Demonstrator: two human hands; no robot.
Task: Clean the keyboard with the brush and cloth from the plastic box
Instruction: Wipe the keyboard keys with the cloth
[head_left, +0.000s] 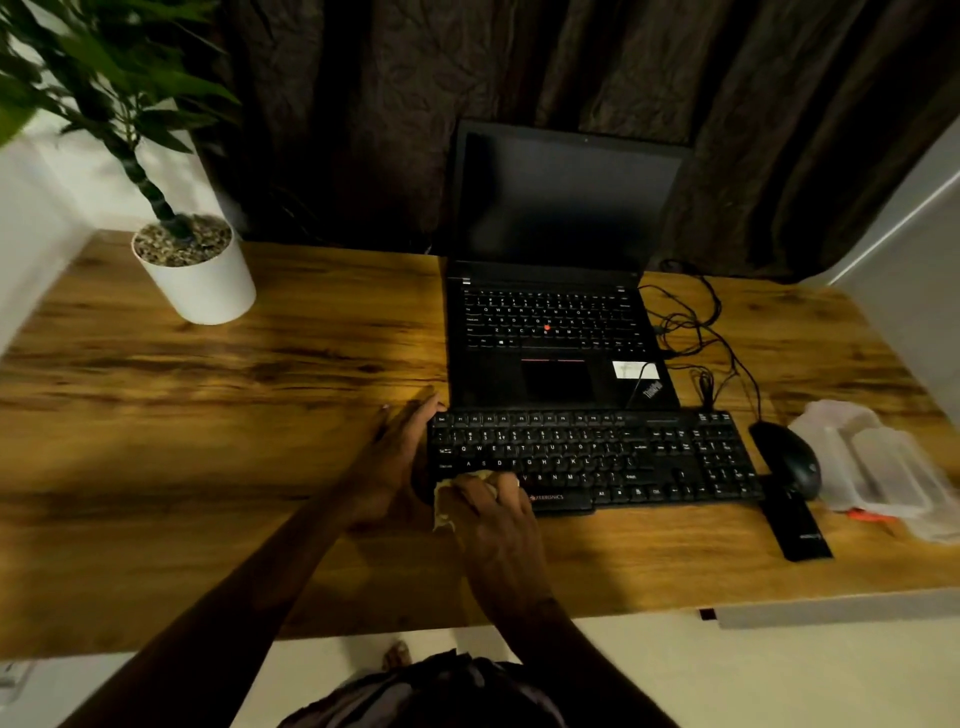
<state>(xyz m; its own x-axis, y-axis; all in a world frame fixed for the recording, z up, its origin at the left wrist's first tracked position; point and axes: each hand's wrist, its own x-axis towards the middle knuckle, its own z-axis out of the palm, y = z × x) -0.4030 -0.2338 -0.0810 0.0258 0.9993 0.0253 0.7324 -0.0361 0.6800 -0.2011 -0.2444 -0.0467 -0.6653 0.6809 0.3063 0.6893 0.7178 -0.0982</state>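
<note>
One keyboard (592, 457) lies on the wooden desk (208, 415), just near of one open laptop (556, 312). To its right are one mouse (787, 457), one black flat bar (795, 525) and, at the desk's right edge, one clear plastic box (872, 462). One potted plant (197, 270) stands far left. There is one cloth (445, 512), bunched at the keyboard's near-left corner. The right hand (498, 514) has its fingers curled over the cloth, pressing it on the keys. The left hand (405, 447) rests against the keyboard's left end, fingers straight and together.
</note>
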